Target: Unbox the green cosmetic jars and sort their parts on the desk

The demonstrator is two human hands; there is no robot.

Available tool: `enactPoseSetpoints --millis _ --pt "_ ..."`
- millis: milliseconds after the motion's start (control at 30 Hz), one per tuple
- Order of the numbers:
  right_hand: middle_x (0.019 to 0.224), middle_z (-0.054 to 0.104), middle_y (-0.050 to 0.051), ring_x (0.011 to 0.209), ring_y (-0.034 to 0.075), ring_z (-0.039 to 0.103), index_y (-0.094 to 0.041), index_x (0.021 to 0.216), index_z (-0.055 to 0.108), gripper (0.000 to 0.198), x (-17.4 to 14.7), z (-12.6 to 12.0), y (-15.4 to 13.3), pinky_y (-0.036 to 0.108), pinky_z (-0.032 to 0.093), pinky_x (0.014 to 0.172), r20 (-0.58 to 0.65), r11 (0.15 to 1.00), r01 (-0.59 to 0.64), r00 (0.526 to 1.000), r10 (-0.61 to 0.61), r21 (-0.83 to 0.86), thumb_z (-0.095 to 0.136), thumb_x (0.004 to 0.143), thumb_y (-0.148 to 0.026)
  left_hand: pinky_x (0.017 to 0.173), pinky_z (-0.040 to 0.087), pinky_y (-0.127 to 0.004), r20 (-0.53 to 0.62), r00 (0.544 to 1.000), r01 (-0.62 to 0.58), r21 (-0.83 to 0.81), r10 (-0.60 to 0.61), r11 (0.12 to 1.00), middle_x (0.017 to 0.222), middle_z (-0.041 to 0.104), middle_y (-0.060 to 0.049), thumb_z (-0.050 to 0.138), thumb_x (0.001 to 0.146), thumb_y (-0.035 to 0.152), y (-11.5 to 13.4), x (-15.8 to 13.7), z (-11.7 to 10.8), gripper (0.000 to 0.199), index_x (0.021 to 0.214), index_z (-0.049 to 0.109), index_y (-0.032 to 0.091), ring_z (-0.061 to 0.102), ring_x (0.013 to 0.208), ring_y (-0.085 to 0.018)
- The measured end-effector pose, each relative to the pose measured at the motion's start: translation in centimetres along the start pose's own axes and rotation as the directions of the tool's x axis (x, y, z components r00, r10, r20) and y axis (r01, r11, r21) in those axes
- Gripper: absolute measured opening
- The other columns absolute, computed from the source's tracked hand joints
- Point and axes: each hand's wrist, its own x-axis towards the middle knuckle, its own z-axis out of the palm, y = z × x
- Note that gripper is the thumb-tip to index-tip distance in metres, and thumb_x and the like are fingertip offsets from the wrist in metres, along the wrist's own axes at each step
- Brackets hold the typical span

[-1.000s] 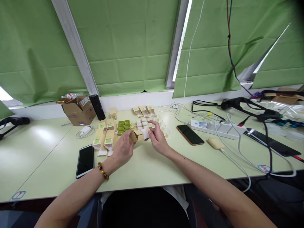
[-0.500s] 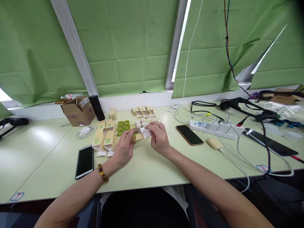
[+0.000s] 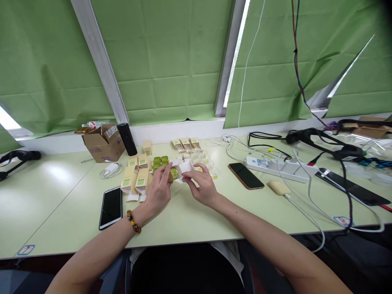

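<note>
My left hand (image 3: 158, 188) is closed round a small cardboard box (image 3: 180, 168), held above the table with its end turned to the right. White inner flaps are spread at that end, and a green piece (image 3: 174, 173) shows inside. My right hand (image 3: 202, 183) pinches a flap with thumb and fingers. Beside my left hand stand several tan boxes with green labels (image 3: 142, 180). Behind the hands are green square cups (image 3: 161, 160), partly hidden. Clear round pieces with yellow centres (image 3: 206, 160) lie past my right hand.
A phone (image 3: 110, 207) lies to the left, another phone (image 3: 246, 176) to the right. A power strip (image 3: 278, 168) with white cables runs across the right side. At the back are a brown carton (image 3: 104, 145), a black cylinder (image 3: 127, 139) and more tan boxes (image 3: 186, 145).
The box's end has opened out: its white flaps are now spread and the green piece inside shows. My right hand has moved slightly lower and left. The view has shifted a little.
</note>
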Motion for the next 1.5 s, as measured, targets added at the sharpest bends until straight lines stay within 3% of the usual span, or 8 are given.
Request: enactPoseSetpoints --millis 333,533,800,967,1067,1200,1367,1500 --pt "0.08 0.07 -0.001 0.08 0.02 0.065 -0.022 0.088 0.065 0.005 0.2 1.1 -0.8 0.041 0.033 0.091 0.094 0.936 -0.35 0.934 0.345 0.032 0.066 0.092 -0.02 0.096 0.059 -0.045 0.062 0.969 -0.246 0.288 0.238 0.925 0.133 0.054 -0.02 0.04 0.091 -0.005 0.3 -0.6 0.3 0.085 0.169 0.024 0.026 0.055 0.13 -0.033" --pt "0.095 0.07 0.004 0.094 0.023 0.065 -0.023 0.084 0.058 0.015 0.3 1.3 -0.6 0.043 0.044 0.094 0.026 0.873 -0.408 0.909 0.417 0.266 0.062 0.096 -0.032 0.097 0.059 -0.046 0.084 0.976 -0.216 0.313 0.2 0.925 0.133 0.054 -0.02 0.04 0.09 -0.005 -0.2 -0.2 0.2 0.086 0.169 0.024 0.025 0.055 0.13 -0.033" --pt "0.075 0.061 -0.003 0.067 0.018 0.062 -0.027 0.09 0.05 0.044 0.9 0.6 2.0 0.036 0.059 0.06 0.153 0.452 -0.56 0.728 0.669 0.694 0.073 0.086 -0.064 0.098 0.057 -0.051 -0.053 0.998 0.031 0.217 -0.02 0.976 0.139 0.052 -0.02 0.045 0.094 0.001 -2.1 0.5 -0.3 0.076 0.165 0.033 0.026 0.052 0.131 -0.034" --pt "0.077 0.062 -0.002 0.07 0.017 0.06 -0.025 0.088 0.053 0.026 0.8 -0.2 2.0 0.033 0.053 0.065 0.219 0.683 -0.571 0.815 0.536 0.454 0.065 0.095 -0.048 0.11 0.051 -0.05 -0.135 0.965 0.194 -0.211 -0.226 0.958 0.146 0.05 -0.016 0.054 0.099 0.016 -2.9 1.2 -0.3 0.067 0.163 0.036 0.028 0.049 0.137 -0.03" --pt "0.084 0.069 0.001 0.074 0.018 0.062 -0.024 0.093 0.056 0.006 0.5 -0.5 1.2 0.031 0.045 0.069 0.352 0.881 -0.456 0.851 0.389 0.127 0.058 0.097 -0.027 0.103 0.057 -0.042 -0.039 0.923 0.286 -0.593 -0.382 0.753 0.148 0.052 -0.015 0.063 0.1 0.033 -3.3 1.5 0.0 0.067 0.161 0.037 0.028 0.055 0.132 -0.027" --pt "0.088 0.073 0.003 0.074 0.019 0.063 -0.023 0.099 0.058 0.005 0.0 -0.3 0.3 0.029 0.037 0.067 0.501 0.94 -0.326 0.799 0.332 -0.102 0.056 0.098 -0.019 0.103 0.056 -0.038 0.154 0.862 0.365 -0.85 -0.483 0.38 0.136 0.066 -0.012 0.076 0.093 0.041 -3.3 1.7 0.2 0.069 0.152 0.043 0.027 0.064 0.123 -0.025" --pt "0.099 0.076 0.005 0.084 0.022 0.067 -0.023 0.104 0.061 0.008 0.0 -0.1 0.2 0.031 0.041 0.072 0.537 0.938 -0.328 0.774 0.337 -0.115 0.06 0.096 -0.022 0.096 0.06 -0.039 0.341 0.813 0.371 -0.928 -0.473 -0.032 0.135 0.069 -0.009 0.077 0.093 0.039 -2.0 2.0 -0.6 0.053 0.139 0.054 0.028 0.071 0.113 -0.022" --pt "0.108 0.074 0.006 0.098 0.023 0.067 -0.023 0.108 0.063 0.015 0.4 -0.4 0.3 0.036 0.049 0.083 0.422 0.922 -0.38 0.849 0.317 0.073 0.064 0.094 -0.029 0.096 0.061 -0.041 0.439 0.813 0.385 -0.898 -0.383 -0.212 0.132 0.071 -0.012 0.07 0.097 0.037 -0.3 2.4 -1.6 0.038 0.131 0.06 0.021 0.073 0.108 -0.023"
